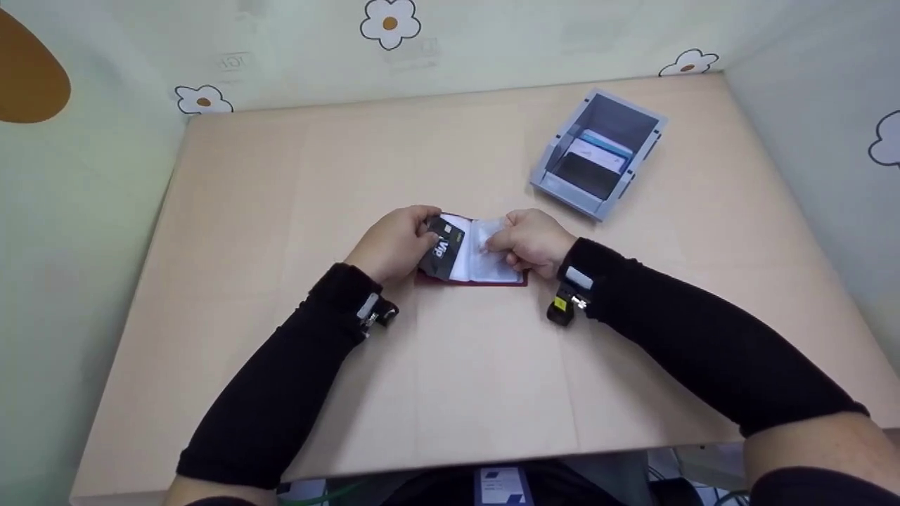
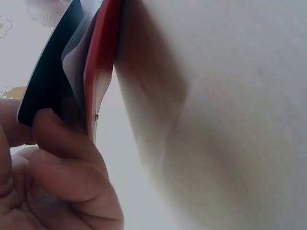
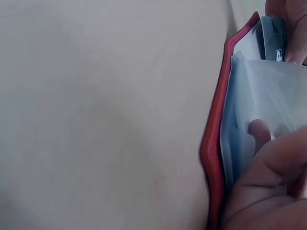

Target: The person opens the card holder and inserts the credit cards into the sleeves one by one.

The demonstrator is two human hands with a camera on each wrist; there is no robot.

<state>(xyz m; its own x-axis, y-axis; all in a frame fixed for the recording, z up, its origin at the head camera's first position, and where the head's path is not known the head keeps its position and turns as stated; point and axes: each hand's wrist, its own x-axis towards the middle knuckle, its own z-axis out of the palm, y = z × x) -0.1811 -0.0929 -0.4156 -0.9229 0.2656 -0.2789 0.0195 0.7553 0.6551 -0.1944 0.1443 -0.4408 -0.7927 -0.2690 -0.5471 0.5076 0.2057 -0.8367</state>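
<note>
Black fabric covers both forearms in sleeves [image 1: 260, 393] that reach in from the near side of the red card holder [image 1: 478, 284]; nearer still, well short of the holder, hangs a blue-and-white badge [image 1: 500, 485], its print too small to read. The card holder lies open like a book on the pale table [image 1: 485, 372], its long axis running left to right, its fold pointing away from the person. At the holder's left edge, the left hand [image 1: 397, 242] pinches a black card [image 1: 439, 261] between thumb and fingers, over the left page. That card's long axis points away, its far end leaning right, with the chip at that end and "VIP" in pale letters; whether any edge sits in a pocket I cannot tell. At the holder's right side, the right hand [image 1: 536, 242] pinches the clear sleeve pages [image 1: 482, 268]. Beyond the holder to the right stands a grey bin [image 1: 571, 199], slanting, with white, blue and black cards [image 1: 598, 154] inside. Farthest from the holder, a pale wall [image 1: 492, 63] bears printed flowers [image 1: 390, 24] and faint, illegible lettering.
</note>
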